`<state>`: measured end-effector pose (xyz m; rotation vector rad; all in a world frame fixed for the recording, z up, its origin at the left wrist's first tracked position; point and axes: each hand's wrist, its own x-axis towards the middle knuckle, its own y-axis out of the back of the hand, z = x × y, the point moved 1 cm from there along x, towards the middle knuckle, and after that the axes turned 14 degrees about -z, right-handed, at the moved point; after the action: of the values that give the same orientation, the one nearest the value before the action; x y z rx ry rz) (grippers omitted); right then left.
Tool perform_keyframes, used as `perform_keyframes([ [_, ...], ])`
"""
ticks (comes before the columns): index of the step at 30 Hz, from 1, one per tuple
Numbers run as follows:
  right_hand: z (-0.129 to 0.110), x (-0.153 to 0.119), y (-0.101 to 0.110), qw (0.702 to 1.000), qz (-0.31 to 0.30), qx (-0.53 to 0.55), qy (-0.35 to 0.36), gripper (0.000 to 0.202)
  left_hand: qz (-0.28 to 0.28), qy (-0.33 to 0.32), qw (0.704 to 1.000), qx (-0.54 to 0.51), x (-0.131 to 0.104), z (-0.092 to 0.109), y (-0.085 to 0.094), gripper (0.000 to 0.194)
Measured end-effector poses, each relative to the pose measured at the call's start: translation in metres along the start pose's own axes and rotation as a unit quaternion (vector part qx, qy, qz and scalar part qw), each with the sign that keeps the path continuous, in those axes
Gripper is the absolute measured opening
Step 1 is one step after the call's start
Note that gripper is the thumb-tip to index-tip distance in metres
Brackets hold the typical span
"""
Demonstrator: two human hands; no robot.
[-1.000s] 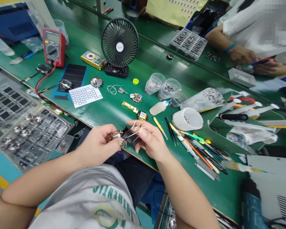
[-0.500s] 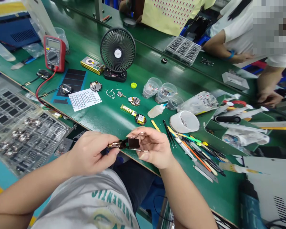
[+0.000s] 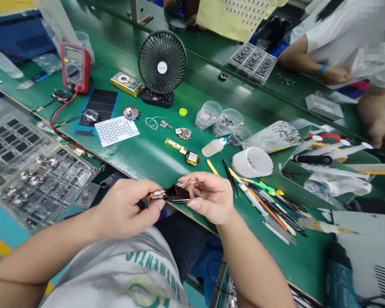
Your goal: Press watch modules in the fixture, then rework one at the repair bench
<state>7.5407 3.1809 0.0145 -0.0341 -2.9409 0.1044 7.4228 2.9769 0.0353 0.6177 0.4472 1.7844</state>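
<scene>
Left hand pinched on small round metallic device; right hand clamped on wire handles of black binder clip, its mouth against device's side. Both held at near edge of green desk. Yellow-taped round unit lies just inside that edge.

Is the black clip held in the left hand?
No, the right hand holds the clip, while the left hand pinches a metal part.

Gold part partly hidden, yellow sheet cropped
</scene>
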Motion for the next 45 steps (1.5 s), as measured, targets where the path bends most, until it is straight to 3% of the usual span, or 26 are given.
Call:
perform_keyframes([
  [7,0.002,-0.001,-0.003,0.996,0.047,0.012,-0.070,0.043,-0.010,0.067,0.994,-0.082,-0.001,-0.001,-0.002,0.009],
  [11,0.004,-0.001,0.008,0.991,0.122,0.005,-0.063,0.047,-0.019,0.111,0.985,-0.129,-0.002,-0.002,-0.003,0.015],
  [13,0.003,0.000,0.016,0.987,0.142,-0.044,-0.066,0.048,-0.020,0.128,0.981,-0.144,-0.004,-0.003,-0.003,0.018],
  [15,0.002,0.002,0.021,0.977,0.111,-0.149,-0.107,0.049,-0.017,0.130,0.982,-0.139,-0.005,-0.003,-0.003,0.018],
  [17,0.002,0.004,0.023,0.944,0.045,-0.288,-0.158,0.052,-0.011,0.119,0.986,-0.119,-0.005,-0.003,-0.002,0.017],
  [20,0.005,0.006,0.020,0.866,-0.042,-0.463,-0.185,0.059,-0.003,0.090,0.992,-0.085,-0.004,0.000,-0.001,0.014],
  [23,0.005,0.005,0.015,0.813,-0.015,-0.566,-0.135,0.064,0.010,0.056,0.997,-0.058,-0.003,0.003,0.001,0.011],
  [25,0.000,0.003,0.011,0.830,0.017,-0.556,-0.041,0.053,0.019,0.041,0.998,-0.044,-0.003,0.003,0.001,0.009],
  [27,-0.006,0.002,0.006,0.884,-0.002,-0.463,0.055,0.036,0.024,0.033,0.998,-0.045,-0.004,0.002,0.000,0.005],
  [29,-0.011,0.001,0.000,0.929,-0.048,-0.352,0.106,0.032,0.025,0.027,0.997,-0.066,-0.005,-0.001,-0.003,0.006],
  [31,-0.012,0.001,-0.006,0.946,-0.066,-0.292,0.127,0.032,0.027,0.025,0.994,-0.102,-0.006,-0.003,-0.009,0.014],
  [37,-0.010,0.001,-0.011,0.946,-0.036,-0.280,0.159,0.025,0.040,0.007,0.969,-0.244,-0.011,-0.012,-0.029,0.041],
  [45,-0.007,0.000,-0.009,0.934,-0.042,-0.307,0.176,0.022,0.084,-0.009,0.981,-0.176,-0.007,-0.011,-0.026,0.039],
])
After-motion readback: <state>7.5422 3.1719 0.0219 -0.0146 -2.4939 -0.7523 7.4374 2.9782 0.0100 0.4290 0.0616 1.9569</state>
